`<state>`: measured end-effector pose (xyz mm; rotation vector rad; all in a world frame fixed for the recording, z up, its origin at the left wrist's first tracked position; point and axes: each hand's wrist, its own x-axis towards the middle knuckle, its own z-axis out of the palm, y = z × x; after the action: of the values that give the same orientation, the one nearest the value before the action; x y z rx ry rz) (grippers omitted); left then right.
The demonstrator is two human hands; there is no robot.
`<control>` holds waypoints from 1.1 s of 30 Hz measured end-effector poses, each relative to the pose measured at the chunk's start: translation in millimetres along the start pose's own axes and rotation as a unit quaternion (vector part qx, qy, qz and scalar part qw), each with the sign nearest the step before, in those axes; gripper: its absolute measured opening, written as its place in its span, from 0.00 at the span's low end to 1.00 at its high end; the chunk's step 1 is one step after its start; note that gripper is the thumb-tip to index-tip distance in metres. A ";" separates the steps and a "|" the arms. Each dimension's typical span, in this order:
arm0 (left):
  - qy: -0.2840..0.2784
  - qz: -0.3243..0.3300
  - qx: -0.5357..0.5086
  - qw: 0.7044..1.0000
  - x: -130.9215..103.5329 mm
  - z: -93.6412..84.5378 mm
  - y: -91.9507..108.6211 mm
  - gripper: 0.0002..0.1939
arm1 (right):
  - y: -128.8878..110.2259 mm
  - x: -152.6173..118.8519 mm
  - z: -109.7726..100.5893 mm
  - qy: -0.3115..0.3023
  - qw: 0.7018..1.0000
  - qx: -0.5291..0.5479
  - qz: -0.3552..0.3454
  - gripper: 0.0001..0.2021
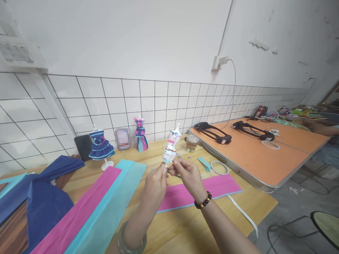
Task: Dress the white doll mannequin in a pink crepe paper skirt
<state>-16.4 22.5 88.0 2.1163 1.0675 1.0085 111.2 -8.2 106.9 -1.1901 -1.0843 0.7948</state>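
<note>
A small white dress-form mannequin [169, 153], patched with pink and blue bits and a brown band at its waist, is held up over the wooden table. My left hand [156, 181] grips it low, around its stand. Close beside the mannequin's lower edge, my right hand [186, 173] has thumb and forefinger pinched together; whatever is between them is too small to make out. Beneath both hands lies a pink paper strip [217, 187] with a light blue edge. A roll of tape [219, 167] and a teal scrap [203, 164] rest to the right.
Two dressed mannequins, one in navy [100, 143] and one in pink and blue [141, 135], stand along the wall. Long folded paper strips [106, 197] cover the left side. A lidded cup [192, 143] stands near an orange table [254, 155] with black headbands [213, 133].
</note>
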 end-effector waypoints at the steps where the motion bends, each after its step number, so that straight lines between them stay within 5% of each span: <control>1: 0.000 0.000 -0.004 1.000 0.1 0.3 -0.4 0.18 | -0.2 -0.2 -0.2 -0.002 1.000 0.001 0.000 0.17; 33: 0.008 -0.002 0.017 1.000 2.3 -1.6 -2.0 0.18 | -4.6 0.7 3.9 -0.018 1.000 -0.006 -0.007 0.14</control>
<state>-17.6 25.7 88.3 2.1351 1.1037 1.0147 107.5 -7.3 111.7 -1.1823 -1.1264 0.8023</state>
